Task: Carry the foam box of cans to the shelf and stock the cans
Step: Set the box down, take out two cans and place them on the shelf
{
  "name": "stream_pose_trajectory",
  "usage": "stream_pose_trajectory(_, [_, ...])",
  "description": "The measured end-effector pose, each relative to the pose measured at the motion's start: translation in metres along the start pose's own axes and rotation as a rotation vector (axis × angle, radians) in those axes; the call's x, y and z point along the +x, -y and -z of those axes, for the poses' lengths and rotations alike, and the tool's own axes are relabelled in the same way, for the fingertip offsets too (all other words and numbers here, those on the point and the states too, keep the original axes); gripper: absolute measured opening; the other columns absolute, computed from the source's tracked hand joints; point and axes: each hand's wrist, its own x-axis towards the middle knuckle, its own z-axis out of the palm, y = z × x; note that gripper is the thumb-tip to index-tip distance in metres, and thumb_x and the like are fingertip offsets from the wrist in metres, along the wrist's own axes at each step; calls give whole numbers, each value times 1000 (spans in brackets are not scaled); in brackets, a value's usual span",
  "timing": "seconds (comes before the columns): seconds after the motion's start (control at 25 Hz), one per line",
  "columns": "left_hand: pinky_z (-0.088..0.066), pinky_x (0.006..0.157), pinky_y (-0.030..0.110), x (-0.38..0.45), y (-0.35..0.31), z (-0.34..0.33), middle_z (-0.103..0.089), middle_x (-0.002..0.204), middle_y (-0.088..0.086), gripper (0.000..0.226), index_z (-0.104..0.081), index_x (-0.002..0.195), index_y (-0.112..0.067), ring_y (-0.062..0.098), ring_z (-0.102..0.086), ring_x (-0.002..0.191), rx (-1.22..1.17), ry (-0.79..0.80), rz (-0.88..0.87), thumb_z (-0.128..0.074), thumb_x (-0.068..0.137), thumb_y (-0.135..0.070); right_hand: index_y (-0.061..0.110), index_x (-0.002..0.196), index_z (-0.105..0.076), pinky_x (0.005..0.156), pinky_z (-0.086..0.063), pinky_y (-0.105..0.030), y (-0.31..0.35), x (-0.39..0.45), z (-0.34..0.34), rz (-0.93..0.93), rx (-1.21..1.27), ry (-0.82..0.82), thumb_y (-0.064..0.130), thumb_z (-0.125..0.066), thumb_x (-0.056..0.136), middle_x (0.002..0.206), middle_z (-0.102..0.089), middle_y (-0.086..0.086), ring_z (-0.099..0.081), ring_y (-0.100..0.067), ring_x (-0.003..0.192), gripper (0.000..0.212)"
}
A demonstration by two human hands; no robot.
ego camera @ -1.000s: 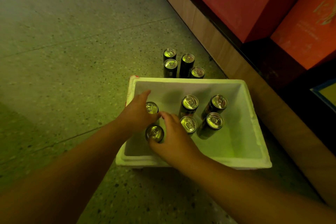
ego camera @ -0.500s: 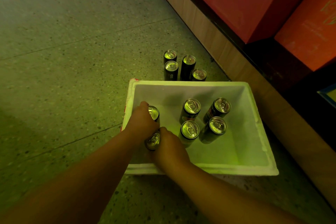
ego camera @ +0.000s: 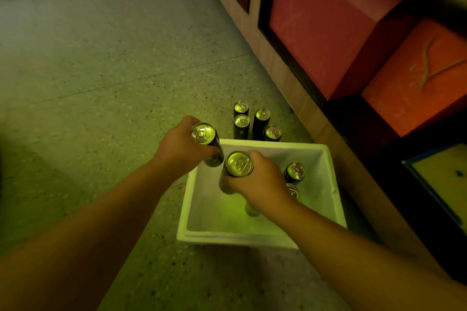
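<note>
A white foam box [ego camera: 333,192] sits on the floor beside the shelf base. My left hand [ego camera: 178,149] grips a tall dark can [ego camera: 205,134], held above the box's far left corner. Over the box's middle, my right hand [ego camera: 260,182] holds a second can [ego camera: 238,164]. More cans stand inside the box, one [ego camera: 295,171] in plain sight and others partly hidden under my right hand. Several cans [ego camera: 254,121] stand on the floor just beyond the box.
The speckled floor [ego camera: 113,83] spreads out to the left. On the right runs a low wooden shelf base [ego camera: 285,76] with red boxes [ego camera: 321,20] and an orange box [ego camera: 414,81] in dark compartments. A yellow panel [ego camera: 444,169] shows at the right edge.
Both hands closed on a can inside the box and lifted them up out of it. My view has tilted up and the box now lies lower in the frame.
</note>
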Motion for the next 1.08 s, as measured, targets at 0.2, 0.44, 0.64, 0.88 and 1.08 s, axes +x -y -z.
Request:
stream_pose_trajectory(0.2, [-47, 68, 18, -62, -150, 126, -66, 97, -17, 57, -57, 113, -30, -2, -62, 87, -145, 24, -70, -88, 66, -18, 31, 117, -56, 79, -54, -28, 160, -47, 146, 103, 98, -36, 38, -86, 60, 103, -67, 13, -64, -6, 94, 65])
stream_pose_trajectory(0.44, [-50, 75, 22, -130, -381, 310, -68, 105, -13, 55, -57, 119, -29, 3, -64, 95, -211, 58, -199, -85, 71, -26, 31, 109, -61, 80, -54, -27, 400, -127, 336, 212, 223, -55, 33, -89, 65, 101, -70, 12, -66, -1, 92, 53])
stream_pose_trajectory(0.64, [-54, 82, 30, -176, -556, 454, -70, 108, -11, 51, -61, 117, -32, 9, -66, 102, -278, 35, -329, -84, 72, -30, 31, 105, -67, 66, -49, -15, 585, -190, 471, 329, 232, -90, 32, -87, 68, 96, -73, 13, -68, 5, 83, 42])
stream_pose_trajectory(0.88, [-57, 86, 36, -209, -692, 568, -72, 104, -10, 49, -63, 114, -34, 8, -69, 95, -217, 123, -479, -86, 70, -34, 31, 112, -66, 73, -59, -27, 735, -239, 580, 416, 228, -207, 42, -85, 68, 103, -73, 11, -71, -6, 90, 50])
stream_pose_trajectory(1.08, [-59, 84, 37, -219, -735, 602, -75, 102, -6, 44, -66, 108, -32, 12, -72, 92, -247, 180, -562, -86, 69, -32, 30, 115, -66, 80, -60, -34, 774, -267, 609, 445, 246, -300, 39, -84, 69, 103, -73, 10, -71, -8, 93, 50])
